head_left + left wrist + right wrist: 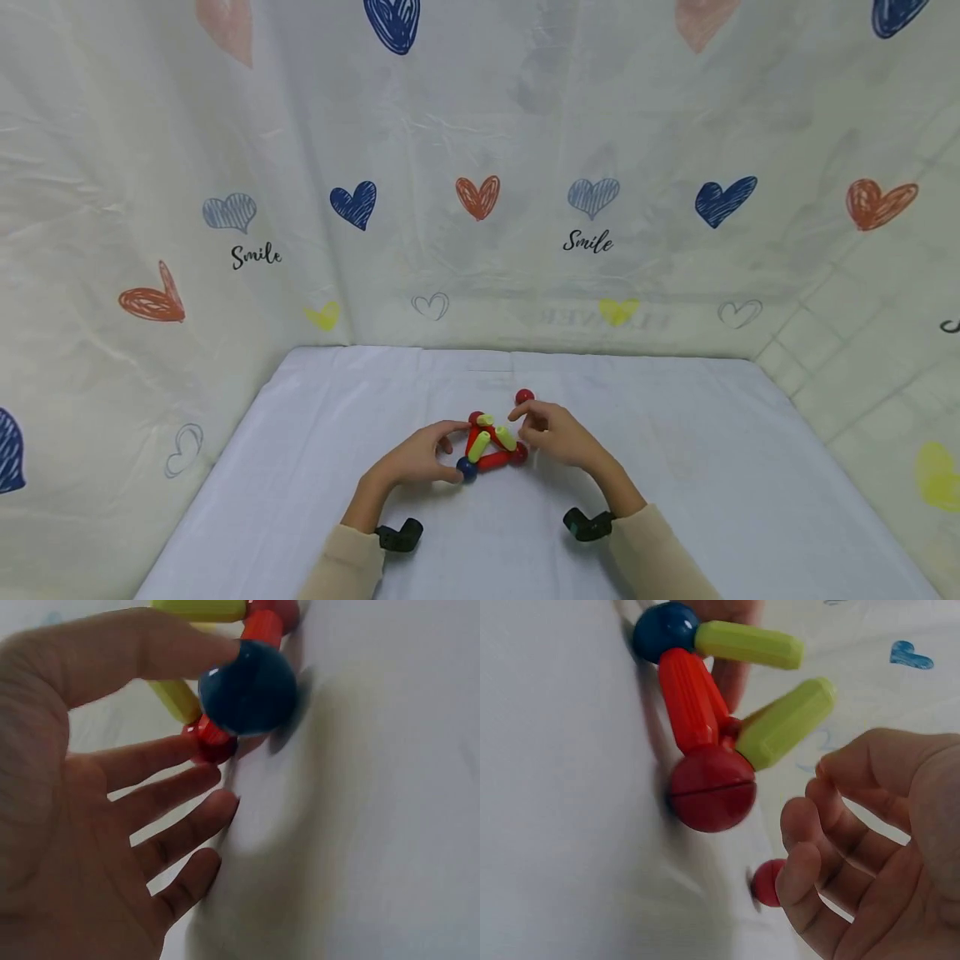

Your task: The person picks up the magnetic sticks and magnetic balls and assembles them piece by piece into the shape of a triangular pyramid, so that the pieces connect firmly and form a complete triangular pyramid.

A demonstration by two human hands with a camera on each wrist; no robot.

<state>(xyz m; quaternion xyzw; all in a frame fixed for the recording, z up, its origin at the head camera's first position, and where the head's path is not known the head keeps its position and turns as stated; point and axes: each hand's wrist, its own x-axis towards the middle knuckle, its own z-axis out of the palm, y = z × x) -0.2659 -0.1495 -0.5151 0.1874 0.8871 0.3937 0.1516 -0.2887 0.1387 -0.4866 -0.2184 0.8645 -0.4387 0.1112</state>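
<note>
A magnetic ball-and-stick frame lies on the white cloth: a blue ball, a red ball and a farther red ball, joined by red rods. Yellow-green rods tilt up from the balls, their upper ends apart. My left hand holds the frame, thumb on the blue ball and forefinger against the far red ball. To the right, my right hand hovers with loosely bent fingers, thumb tip close to forefinger, nothing visible between them.
A loose red ball sits behind the frame, just beyond my right fingers. The white-covered table ends at a back wall of heart-printed cloth. Dark wrist cameras are strapped to both wrists.
</note>
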